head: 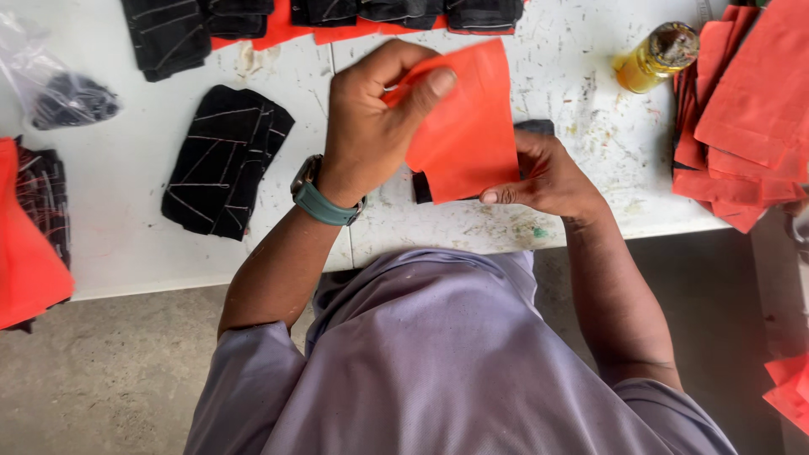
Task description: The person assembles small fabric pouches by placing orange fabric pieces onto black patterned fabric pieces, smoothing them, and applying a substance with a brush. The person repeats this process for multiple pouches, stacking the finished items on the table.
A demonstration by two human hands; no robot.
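Both hands hold one orange-red fabric piece (pixel 468 126) above the white table (pixel 126 244). My left hand (pixel 371 118), with a teal watch on the wrist, pinches its upper left edge between thumb and fingers. My right hand (pixel 548 177) grips its lower right corner from below. A dark fabric piece (pixel 535 128) lies under the orange one, mostly hidden by it and by my right hand.
A black striped fabric piece (pixel 223 160) lies left of my hands. More black and orange pieces (pixel 329 21) line the far edge. A stack of orange pieces (pixel 750 109) sits at right beside a yellow glue bottle (pixel 657 57). A plastic bag (pixel 59 93) lies far left.
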